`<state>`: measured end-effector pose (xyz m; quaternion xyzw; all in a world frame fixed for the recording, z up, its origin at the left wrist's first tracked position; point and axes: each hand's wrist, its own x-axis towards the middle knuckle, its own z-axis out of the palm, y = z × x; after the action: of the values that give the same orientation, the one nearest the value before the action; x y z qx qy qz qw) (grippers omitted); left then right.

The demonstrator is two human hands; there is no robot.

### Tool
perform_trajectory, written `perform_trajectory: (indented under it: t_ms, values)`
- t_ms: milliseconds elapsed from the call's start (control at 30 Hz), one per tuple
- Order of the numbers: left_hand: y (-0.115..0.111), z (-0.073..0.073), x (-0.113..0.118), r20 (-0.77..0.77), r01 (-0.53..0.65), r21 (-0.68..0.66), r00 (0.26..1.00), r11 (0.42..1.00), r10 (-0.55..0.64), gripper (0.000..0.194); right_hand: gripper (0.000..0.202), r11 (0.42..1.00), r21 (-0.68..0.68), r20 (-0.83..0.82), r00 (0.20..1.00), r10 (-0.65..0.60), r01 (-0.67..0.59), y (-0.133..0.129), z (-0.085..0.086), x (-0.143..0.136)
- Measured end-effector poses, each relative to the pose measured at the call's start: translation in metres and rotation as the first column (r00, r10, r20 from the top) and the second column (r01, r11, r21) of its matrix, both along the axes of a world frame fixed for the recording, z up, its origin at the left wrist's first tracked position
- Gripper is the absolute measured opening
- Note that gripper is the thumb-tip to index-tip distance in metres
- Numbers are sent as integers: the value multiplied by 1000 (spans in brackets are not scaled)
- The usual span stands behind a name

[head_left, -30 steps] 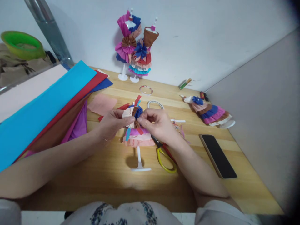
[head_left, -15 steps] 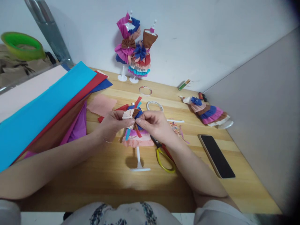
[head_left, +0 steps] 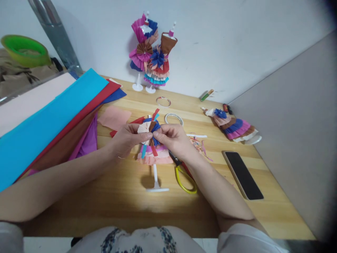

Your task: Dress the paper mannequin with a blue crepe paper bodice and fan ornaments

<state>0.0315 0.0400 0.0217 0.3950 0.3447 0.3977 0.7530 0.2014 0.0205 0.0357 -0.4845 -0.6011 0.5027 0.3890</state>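
Between my two hands is a pleated paper rosette (head_left: 144, 128) in cream, brown and blue, with red and light-blue strips sticking out above and below it. My left hand (head_left: 129, 137) pinches its cream side, thumb on the front. On the blue side my right hand (head_left: 173, 138) grips it the same way, its thumb near the centre. Behind and below the rosette lies a small dress form in a ruffled paper skirt (head_left: 158, 157), its white stand (head_left: 156, 179) pointing towards me. Scissors with yellow and red handles (head_left: 186, 181) lie partly under my right wrist.
Folded crepe paper (head_left: 60, 109) covers the left side, beside a bottle (head_left: 56, 35). Two dressed forms (head_left: 144, 49) stand at the wall. A third dressed form (head_left: 234, 126) lies at right, above a phone (head_left: 242, 175). A tape roll (head_left: 173, 118) and paper scraps (head_left: 198, 146) are behind my hands.
Both hands keep their pinch on the rosette. My right thumb has shifted very slightly; otherwise hardly anything differs.
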Motion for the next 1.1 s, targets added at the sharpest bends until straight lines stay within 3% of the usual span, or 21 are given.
perform_trajectory:
  t_ms: [167, 333, 433, 567, 700, 1100]
  values:
    - [2, 9, -2, 83, 74, -73, 994, 995, -68, 19, 38, 991, 126, 49, 998, 40, -46, -2, 11, 9]
    - [3, 9, -3, 131, 51, -71, 991, 996, -42, 15, 21, 924, 382, 284, 954, -97, -19, -12, 19, 8]
    - [3, 9, -3, 139, 55, -50, 989, 997, -47, 13, 23, 899, 436, 285, 943, -171, 31, -17, 20, 4]
    - [1, 10, -4, 151, 57, -57, 987, 997, -48, 15, 39, 956, 269, 35, 991, -130, 116, -14, 17, 2]
    - [1, 8, -3, 160, 51, -55, 986, 997, -42, 22, 45, 997, 15, -138, 988, -68, 70, -5, 10, 2]
    - [-1, 7, 1, 101, 2, 21, 995, 1000, -4, 16, 34, 987, -150, -309, 945, -106, 61, -1, 3, 0]
